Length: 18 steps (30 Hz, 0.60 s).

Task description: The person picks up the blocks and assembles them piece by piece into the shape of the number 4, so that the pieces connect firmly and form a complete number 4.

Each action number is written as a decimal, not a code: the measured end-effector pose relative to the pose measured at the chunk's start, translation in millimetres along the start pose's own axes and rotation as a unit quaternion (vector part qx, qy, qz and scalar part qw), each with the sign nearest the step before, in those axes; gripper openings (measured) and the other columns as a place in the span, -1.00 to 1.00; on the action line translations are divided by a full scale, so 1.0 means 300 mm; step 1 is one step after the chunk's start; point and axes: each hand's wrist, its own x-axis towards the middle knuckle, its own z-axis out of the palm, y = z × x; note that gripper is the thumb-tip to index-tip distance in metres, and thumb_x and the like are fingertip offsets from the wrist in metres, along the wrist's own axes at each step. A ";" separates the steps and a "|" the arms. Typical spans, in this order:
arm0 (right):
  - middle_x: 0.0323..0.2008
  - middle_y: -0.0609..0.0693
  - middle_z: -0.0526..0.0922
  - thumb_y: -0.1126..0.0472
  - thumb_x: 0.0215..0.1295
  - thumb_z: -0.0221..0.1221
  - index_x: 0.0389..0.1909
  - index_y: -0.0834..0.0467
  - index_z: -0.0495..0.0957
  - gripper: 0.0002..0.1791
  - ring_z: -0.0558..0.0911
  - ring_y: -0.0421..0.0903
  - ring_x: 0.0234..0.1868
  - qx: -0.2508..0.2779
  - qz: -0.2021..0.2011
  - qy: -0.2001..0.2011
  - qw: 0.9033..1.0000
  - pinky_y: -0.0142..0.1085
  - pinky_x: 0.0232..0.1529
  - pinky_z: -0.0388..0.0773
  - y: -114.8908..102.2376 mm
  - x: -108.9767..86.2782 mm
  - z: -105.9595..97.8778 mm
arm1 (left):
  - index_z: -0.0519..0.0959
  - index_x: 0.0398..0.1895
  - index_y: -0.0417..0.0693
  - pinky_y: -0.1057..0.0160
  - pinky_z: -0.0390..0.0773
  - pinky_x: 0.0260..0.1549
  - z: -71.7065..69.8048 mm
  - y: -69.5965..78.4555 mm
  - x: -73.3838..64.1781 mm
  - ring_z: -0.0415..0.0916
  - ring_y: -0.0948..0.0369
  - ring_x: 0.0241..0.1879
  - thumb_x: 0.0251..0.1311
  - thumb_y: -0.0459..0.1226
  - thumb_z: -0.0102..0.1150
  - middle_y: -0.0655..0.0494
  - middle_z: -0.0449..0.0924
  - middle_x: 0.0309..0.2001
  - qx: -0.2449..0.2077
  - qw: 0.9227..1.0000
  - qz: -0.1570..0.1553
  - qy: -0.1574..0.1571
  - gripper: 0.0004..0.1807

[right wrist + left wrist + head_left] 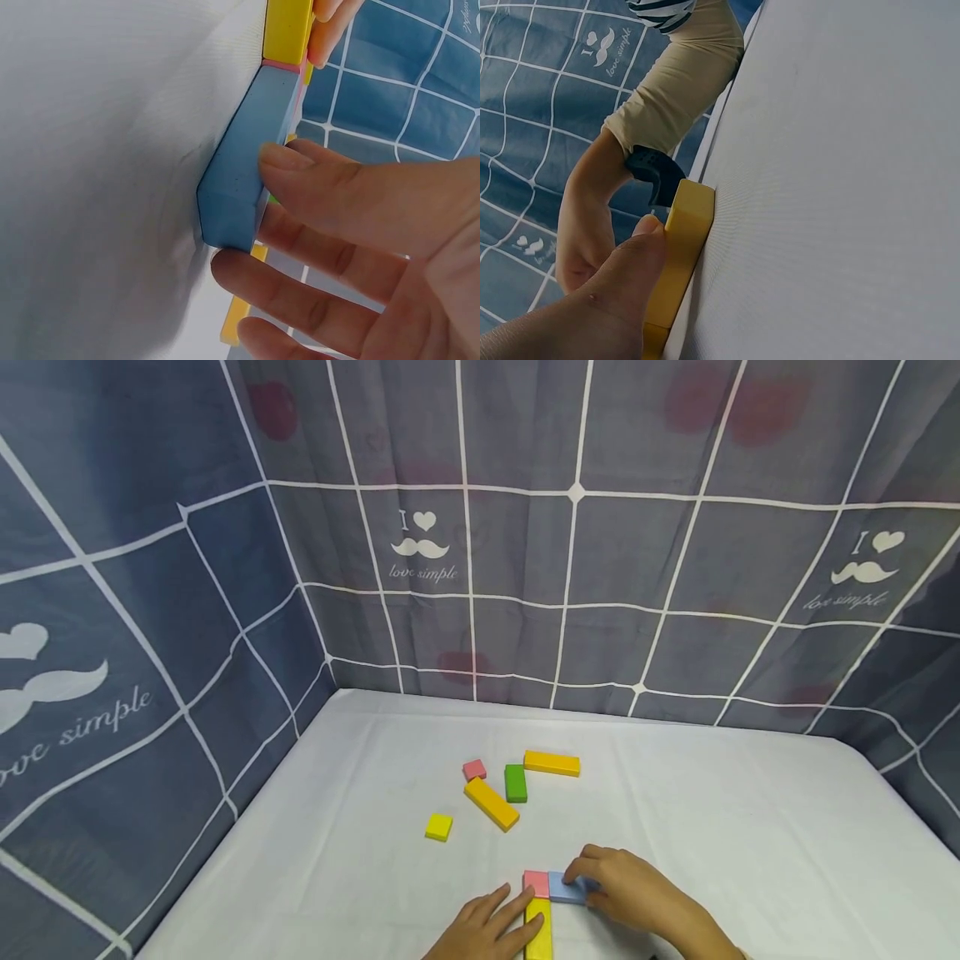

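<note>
In the head view, a pink block [536,883] sits at the far end of a long yellow block [538,930], and a blue block [567,888] lies against its right side. My left hand [491,928] has its fingers extended, the index tip at the pink block and the thumb along the yellow one. The left wrist view shows that thumb [640,251] against the yellow block's side. My right hand [626,889] holds the blue block. Up close in the right wrist view, its thumb [289,159] lies on a long face and another fingertip is at the near end.
Farther back on the white table [360,860] lie a small yellow block [438,827], an orange block [491,804], a small pink block [474,769], a green block [515,783] and another orange block [552,763]. A dark gridded curtain [517,635] hangs behind.
</note>
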 end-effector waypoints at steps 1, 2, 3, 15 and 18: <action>-0.30 -0.23 0.61 0.26 -0.03 0.38 -0.26 -0.04 0.66 -0.73 0.49 -0.37 -0.37 -0.001 0.002 0.001 1.000 -0.36 -0.29 0.58 -0.001 -0.001 -0.001 | 0.14 0.42 0.37 0.02 0.38 0.24 -0.002 -0.001 0.001 0.15 0.17 0.41 0.05 0.53 -0.62 0.31 0.15 0.44 -0.011 1.000 -0.001 0.003 -0.07; -0.30 -0.22 0.62 0.26 -0.02 0.38 -0.25 -0.04 0.66 -0.73 0.50 -0.36 -0.37 0.000 0.004 0.000 1.000 -0.35 -0.28 0.59 -0.002 -0.001 -0.002 | 0.14 0.42 0.37 0.02 0.39 0.23 -0.005 -0.003 0.000 0.15 0.16 0.41 0.04 0.53 -0.60 0.30 0.15 0.44 -0.025 1.000 -0.004 0.002 -0.07; -0.29 -0.21 0.62 0.26 -0.01 0.37 -0.24 -0.03 0.66 -0.73 0.52 -0.34 -0.36 0.001 0.007 -0.002 1.000 -0.33 -0.26 0.60 -0.003 -0.002 -0.002 | 0.13 0.43 0.37 0.01 0.39 0.23 -0.005 -0.003 -0.001 0.15 0.15 0.41 0.04 0.53 -0.59 0.29 0.15 0.44 -0.037 0.999 -0.006 0.002 -0.08; -0.21 -0.14 0.68 0.14 0.05 0.35 -0.05 0.04 0.63 -0.62 0.57 -0.30 -0.27 0.042 0.026 -0.027 0.998 -0.28 -0.20 0.60 0.000 0.009 0.000 | -0.04 0.46 0.44 -0.03 0.40 0.23 0.003 -0.013 -0.019 0.06 0.16 0.45 -0.05 0.57 -0.45 0.35 -0.06 0.50 -0.074 0.997 -0.008 -0.009 -0.03; -0.17 -0.09 0.70 0.04 0.13 0.30 0.06 0.10 0.56 -0.54 0.57 -0.30 -0.26 0.093 0.034 -0.047 0.994 -0.34 -0.25 0.58 0.022 0.014 -0.020 | 0.01 0.45 0.43 0.01 0.39 0.23 -0.006 -0.003 -0.011 0.08 0.18 0.44 -0.02 0.56 -0.45 0.36 -0.01 0.48 -0.051 0.999 -0.008 -0.007 -0.05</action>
